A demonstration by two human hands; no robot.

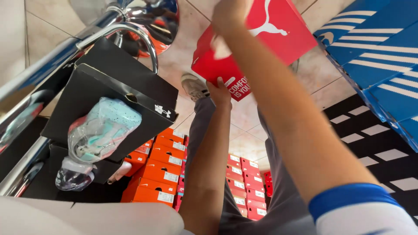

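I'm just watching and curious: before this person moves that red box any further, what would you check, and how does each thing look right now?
1. Left hand on the red box: ok, it grips the lower edge.
2. Right hand on the box: ok, it holds the upper part.
3. Box lid closed: cannot tell.
4. Black box clear of the arms: ok, it sits apart, open, with a pale shoe in plastic.
5. Blue boxes clear: ok, apart from the red box.
6. Floor under the feet: cannot tell, mostly hidden.
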